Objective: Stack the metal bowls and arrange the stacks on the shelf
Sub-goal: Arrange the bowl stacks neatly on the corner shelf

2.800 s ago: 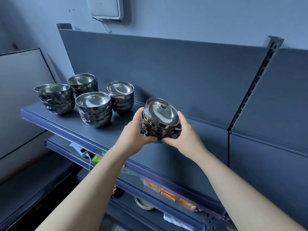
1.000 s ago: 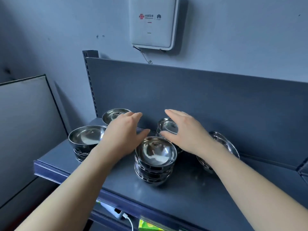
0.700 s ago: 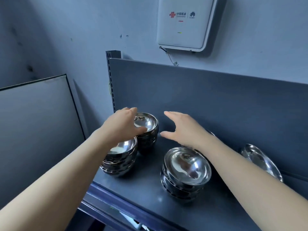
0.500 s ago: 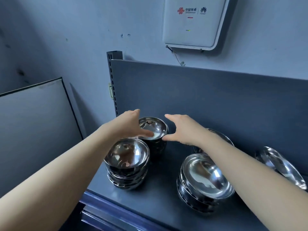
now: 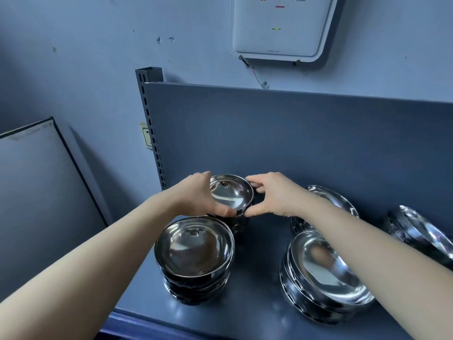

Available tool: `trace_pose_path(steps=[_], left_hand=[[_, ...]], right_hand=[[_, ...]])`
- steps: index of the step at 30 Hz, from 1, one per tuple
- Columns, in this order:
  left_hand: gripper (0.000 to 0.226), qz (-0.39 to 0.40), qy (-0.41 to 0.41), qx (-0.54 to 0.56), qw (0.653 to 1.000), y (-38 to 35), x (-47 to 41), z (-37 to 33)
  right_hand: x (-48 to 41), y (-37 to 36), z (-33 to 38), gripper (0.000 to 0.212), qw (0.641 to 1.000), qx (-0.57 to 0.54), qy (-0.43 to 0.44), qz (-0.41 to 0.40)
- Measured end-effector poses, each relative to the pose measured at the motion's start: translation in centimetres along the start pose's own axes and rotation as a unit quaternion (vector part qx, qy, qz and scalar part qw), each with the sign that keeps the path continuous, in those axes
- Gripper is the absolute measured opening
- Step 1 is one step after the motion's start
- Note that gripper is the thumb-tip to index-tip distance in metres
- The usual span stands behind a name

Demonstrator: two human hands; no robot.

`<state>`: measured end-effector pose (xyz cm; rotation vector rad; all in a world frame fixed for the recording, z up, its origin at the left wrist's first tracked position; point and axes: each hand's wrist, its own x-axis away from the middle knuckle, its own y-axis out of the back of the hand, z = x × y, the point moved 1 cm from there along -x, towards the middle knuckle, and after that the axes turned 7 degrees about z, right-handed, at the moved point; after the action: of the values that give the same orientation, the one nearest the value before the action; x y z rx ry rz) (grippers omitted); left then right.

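The back stack (image 5: 231, 200) of metal bowls stands at the rear left of the shelf (image 5: 257, 312), close to the back panel (image 5: 294, 133) and straight ahead of the person; both hands have closed in on it from opposite sides, so the coming move turns on a plain left-right pinch across a round thing with no long axis to mind. The left hand (image 5: 198, 195) cups the left rim, thumb along the near edge; the right hand (image 5: 272, 192) cups the right rim, fingers curled round the far side and thumb at the near edge; both look clamped on the stack, though whether it bears any lift I cannot tell. Neither hand is clearly nearer; they meet it about evenly.

The front stack (image 5: 195, 258) sits just beside it toward the person, under the left forearm; a lift or slide will, I judge, have to clear that rim. Three more stacks lie to the right: one (image 5: 326, 273) near the front, one (image 5: 328, 200) behind it partly hidden by the right arm, one (image 5: 421, 231) by the frame's edge.

Against half a second ago: the hands then hovered spread above the back stack, thumbs just reaching its rim; now they are wrapped on it; the view has also drawn closer and dipped.
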<state>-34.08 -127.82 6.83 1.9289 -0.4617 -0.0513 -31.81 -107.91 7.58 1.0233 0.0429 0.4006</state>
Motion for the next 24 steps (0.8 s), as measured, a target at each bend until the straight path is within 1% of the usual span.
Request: trace_pose_path(steps=[3,6,8,11,13,16,19,21,24], left_hand=[[0.086,0.014,-0.008,0.007,1.000,-0.2,-0.3,0.4],[0.086,0.027,-0.016,0.012,0.999,0.0,-0.3,0.4],[0.088,0.019,-0.020,0.012,1.000,0.1,-0.3,0.4],[0.100,-0.010,-0.032,0.015,0.999,0.5,-0.3,0.3],[0.112,-0.016,-0.034,0.014,0.999,0.8,-0.4,0.3],[0.115,0.005,-0.038,0.004,0.999,0.4,-0.4,0.4],[0.127,0.024,-0.036,0.013,0.999,-0.2,-0.9,1.0],[0.131,0.033,-0.033,0.024,0.999,-0.1,-1.0,1.4],[0.128,0.043,-0.036,0.045,0.997,0.0,-1.1,2.0]], right_hand=[[-0.2,-0.2,-0.3,0.057,1.000,-0.023,0.011,0.001],[-0.8,-0.5,-0.2,0.058,1.000,-0.010,0.011,-0.004],[-1.0,-0.7,-0.1,0.059,1.000,-0.003,0.021,-0.004],[-1.2,-0.5,-0.1,0.058,0.999,-0.015,0.032,-0.034],[-1.2,-0.3,0.0,0.060,0.998,-0.016,0.032,-0.045],[-1.4,-0.6,0.0,0.056,0.999,0.007,0.034,-0.033],[-1.5,-1.1,-0.2,0.056,0.999,0.024,0.029,-0.022],[-1.6,-1.1,-0.3,0.061,0.999,0.024,0.022,-0.015],[-1.3,-1.1,-0.3,0.089,0.999,0.029,-0.004,0.018]])
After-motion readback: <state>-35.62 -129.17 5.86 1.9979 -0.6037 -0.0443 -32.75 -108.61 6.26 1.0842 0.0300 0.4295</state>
